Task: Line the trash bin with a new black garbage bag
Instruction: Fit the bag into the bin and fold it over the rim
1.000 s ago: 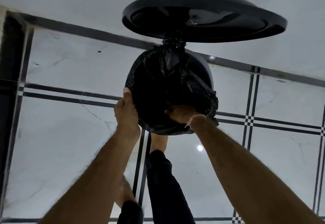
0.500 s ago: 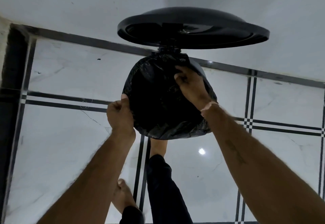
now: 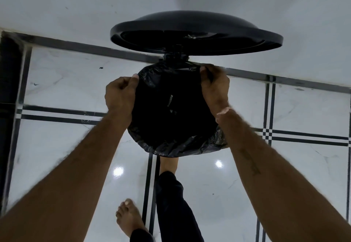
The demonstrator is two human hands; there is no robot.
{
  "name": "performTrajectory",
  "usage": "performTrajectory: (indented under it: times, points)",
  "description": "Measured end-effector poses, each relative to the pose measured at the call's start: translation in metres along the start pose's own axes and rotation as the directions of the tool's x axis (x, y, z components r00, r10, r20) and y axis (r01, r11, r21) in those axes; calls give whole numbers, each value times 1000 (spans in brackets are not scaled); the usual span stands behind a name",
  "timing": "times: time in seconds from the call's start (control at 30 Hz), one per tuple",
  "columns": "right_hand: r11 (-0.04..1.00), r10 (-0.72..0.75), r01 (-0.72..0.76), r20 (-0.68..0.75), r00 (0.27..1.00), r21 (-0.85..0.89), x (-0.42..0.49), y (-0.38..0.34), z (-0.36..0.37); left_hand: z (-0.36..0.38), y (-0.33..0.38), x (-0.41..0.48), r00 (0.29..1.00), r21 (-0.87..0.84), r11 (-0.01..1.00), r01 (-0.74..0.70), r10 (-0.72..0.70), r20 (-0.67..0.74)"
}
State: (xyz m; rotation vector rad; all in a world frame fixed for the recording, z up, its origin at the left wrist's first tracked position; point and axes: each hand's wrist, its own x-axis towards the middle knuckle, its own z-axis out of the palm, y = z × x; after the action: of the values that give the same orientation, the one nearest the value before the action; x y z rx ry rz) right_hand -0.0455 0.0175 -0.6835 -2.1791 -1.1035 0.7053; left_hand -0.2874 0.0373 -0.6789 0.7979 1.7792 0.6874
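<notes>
On the glossy white tiled floor (image 3: 57, 146), close to where it meets the pale wall (image 3: 76, 4) at its far edge, stands one round trash bin (image 3: 226, 143), almost wholly covered by one black garbage bag (image 3: 171, 128). The bag is draped over the bin's mouth, its plastic folded down outside the rim and wrinkled along the near side. One round black lid (image 3: 195, 33) stands raised above the far side of the bin, held on a hinge piece at the back, its underside facing the camera.

Two bare hands work the bag. The left hand (image 3: 119, 95) is closed on the bag's edge at the left side of the rim, thumb pressing the plastic against the curled fingers. The right hand (image 3: 214, 88) is closed on the bag's edge at the far right side of the rim, fingers curled over the fold just beside the hinge. Both forearms reach in from the bottom corners of the view.

Two feet show below the bin. One bare foot (image 3: 129, 217) rests flat on the floor near the bottom of the view; the other (image 3: 169, 164) sits just under the bin's near side, with one dark trouser leg (image 3: 174, 203) above it. Whether it presses a pedal cannot be told.

Dark inlaid stripes cross the floor, and two bright reflections of light lie on the tiles, one at each side of the trouser leg.
</notes>
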Motion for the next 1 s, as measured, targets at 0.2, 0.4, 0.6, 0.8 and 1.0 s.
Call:
performTrajectory:
  times: [0.2,0.4,0.6,0.8,1.0]
  points:
    - [886,221,-328,324,920,327,30,5,-19,1,10,12,981,-120,987,111,-89,174]
    - [733,380,-583,500,778,351,48,-2,-25,10,34,27,959,-39,999,31,-19,281]
    - [677,429,-682,605,670,276,67,7,-28,19,52,44,905,-26,970,243,-217,366]
    - [694,328,-638,642,693,333,67,26,-26,14,46,63,755,109,891,441,-435,491]
    - [730,229,-543,599,767,415,54,39,-36,13,39,67,747,118,882,457,-452,488]
